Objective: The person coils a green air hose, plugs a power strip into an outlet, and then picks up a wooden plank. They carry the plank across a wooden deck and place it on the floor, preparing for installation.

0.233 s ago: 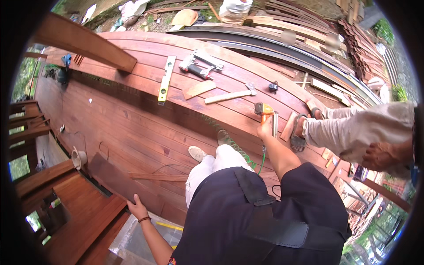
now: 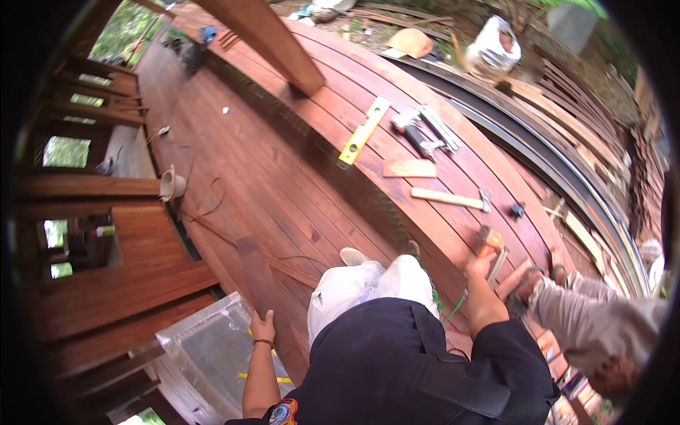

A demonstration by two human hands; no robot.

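Note:
My left hand (image 2: 263, 328) is closed on the edge of a long, dark brown wooden board (image 2: 257, 273), which slants beside my left leg. On the right, my right hand (image 2: 480, 265) is wrapped round the handle of an orange nail gun (image 2: 489, 239) at the raised deck's edge. A coiled green air hose (image 2: 455, 310) runs below it. Beyond the nail gun lie a wooden-handled hammer (image 2: 450, 199) and a short wood offcut (image 2: 409, 168). Farther off are a yellow spirit level (image 2: 365, 132) and a grey nail gun (image 2: 425, 132).
A co-worker in beige trousers (image 2: 591, 304) stands close on my right. A wooden post (image 2: 273, 46) rises from the raised deck (image 2: 333, 78). At lower left sits a plastic-wrapped panel (image 2: 212, 336); a pale bucket (image 2: 172, 185) stands farther back. Timber and steel beams (image 2: 528, 131) lie beyond the deck.
The view has turned left, so the deck, tools and post appear farther right and tilted. Both hands keep their hold on the board and the orange nail gun.

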